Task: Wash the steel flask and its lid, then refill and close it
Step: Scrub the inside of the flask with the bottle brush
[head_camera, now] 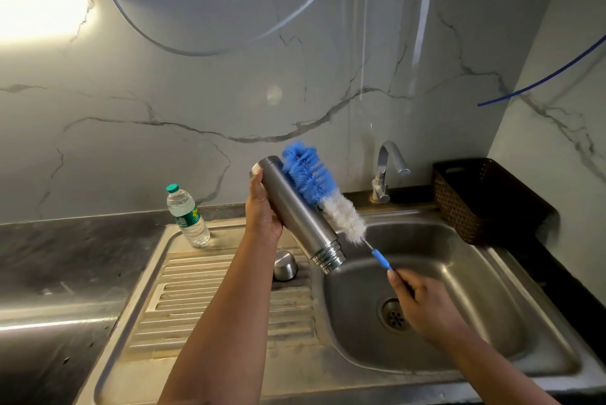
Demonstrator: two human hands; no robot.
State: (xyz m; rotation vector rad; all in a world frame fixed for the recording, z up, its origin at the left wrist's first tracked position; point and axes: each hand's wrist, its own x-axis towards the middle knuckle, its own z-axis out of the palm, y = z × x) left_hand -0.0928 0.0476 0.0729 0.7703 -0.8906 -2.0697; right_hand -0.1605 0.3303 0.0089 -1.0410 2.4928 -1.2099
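The right hand (423, 303) is nearest, low over the sink (511, 276), its fingers curled round the thin handle of the brush (323, 195), which runs up and away to the left from that grip. Beyond it, the left hand (264, 211) wraps the flask (295, 211) around its upper body, thumb up near the closed base. The flask is held tilted in the air above the sink's left edge, its long axis sloping from the base at upper left down to the threaded open mouth at lower right, so the mouth points toward the right hand and the basin. The brush lies alongside the flask on its far side, nearly parallel to it, bristles against the outer wall and not inside; the blue tip stands level with the base. I judge the outside is being scrubbed. To reach the inside the brush head would need to come back down past the mouth. The lid (284, 265) sits on the drainboard, below the flask and left of the basin. Farther back, a water bottle (187, 217) stands left and the tap (387, 172) right.
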